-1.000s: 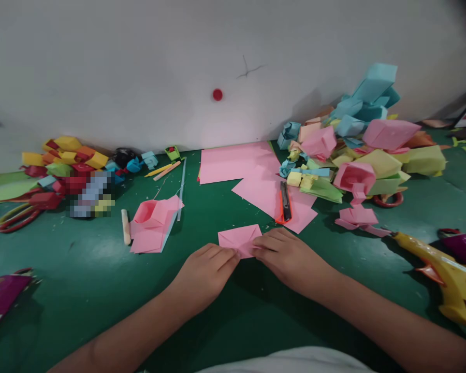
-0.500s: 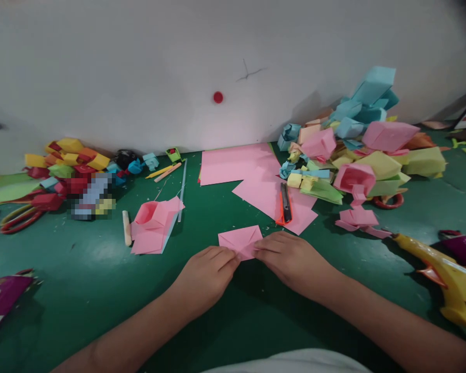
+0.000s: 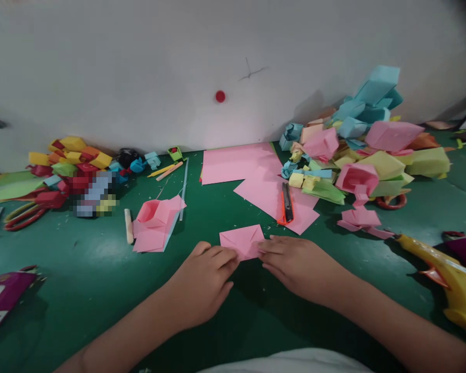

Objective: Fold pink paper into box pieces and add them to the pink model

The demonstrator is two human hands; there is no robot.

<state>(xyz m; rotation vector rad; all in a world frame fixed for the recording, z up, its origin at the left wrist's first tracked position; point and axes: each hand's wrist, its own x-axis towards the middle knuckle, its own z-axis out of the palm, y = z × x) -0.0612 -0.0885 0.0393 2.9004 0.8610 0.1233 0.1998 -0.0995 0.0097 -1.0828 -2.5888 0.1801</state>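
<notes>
A small folded pink paper (image 3: 241,240) lies flat on the green mat (image 3: 101,280) in front of me. My left hand (image 3: 205,277) rests at its near left corner, fingers curled and pressed on the edge. My right hand (image 3: 295,261) lies at its near right corner, fingertips pinching the paper's lower point. The paper's near edge is hidden under my fingers. An orange-and-black craft knife (image 3: 286,203) lies on larger pink sheets (image 3: 248,171) just beyond.
A heap of folded coloured paper shapes (image 3: 357,150) fills the back right. A second heap (image 3: 70,163) and red scissors (image 3: 17,217) sit at the left. A folded pink piece (image 3: 155,223) lies left of centre. A yellow glue gun (image 3: 442,274) lies at right, a purple one (image 3: 3,295) at left.
Both hands slid slightly towards me along the paper's near edge, and the fingertips closed tighter on its lower point. The paper stayed in place.
</notes>
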